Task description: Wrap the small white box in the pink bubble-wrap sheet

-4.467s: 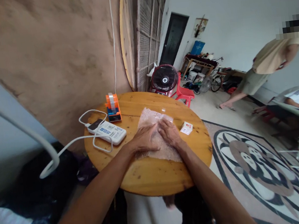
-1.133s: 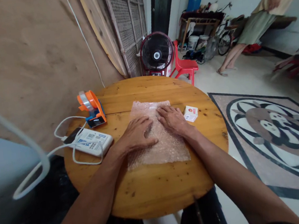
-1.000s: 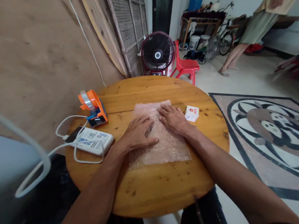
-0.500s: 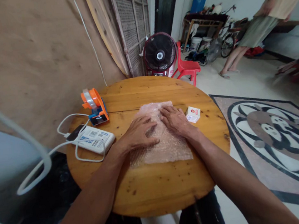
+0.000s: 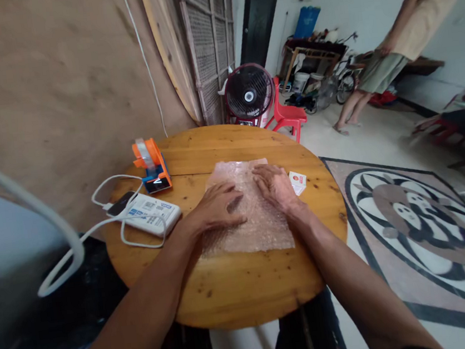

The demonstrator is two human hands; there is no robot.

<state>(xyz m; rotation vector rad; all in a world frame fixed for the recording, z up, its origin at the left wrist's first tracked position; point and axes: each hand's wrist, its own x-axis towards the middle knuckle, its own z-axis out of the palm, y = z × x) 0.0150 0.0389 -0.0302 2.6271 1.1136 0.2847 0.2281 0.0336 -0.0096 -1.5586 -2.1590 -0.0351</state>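
Note:
A sheet of bubble wrap (image 5: 255,230) lies flat on the round wooden table (image 5: 246,290). My left hand (image 5: 219,207) rests on its left part, thumb and fingers spread apart. On the upper right part of the sheet lies my right hand (image 5: 273,186), palm down with the fingers stretched out. Just right of that hand sits a small white box (image 5: 298,181) with a red mark, partly covered by the hand.
An orange and blue tape dispenser (image 5: 153,164) stands at the table's back left. Near it lie a white power bank-like box (image 5: 153,214), a phone (image 5: 122,204) and looped white cables. Beyond the table are a fan (image 5: 249,97), a red chair (image 5: 288,113) and a standing person (image 5: 394,49).
My right hand has shifted slightly to the right and now hides part of the small box. The left hand stays on the bubble wrap. The camera view has turned a little.

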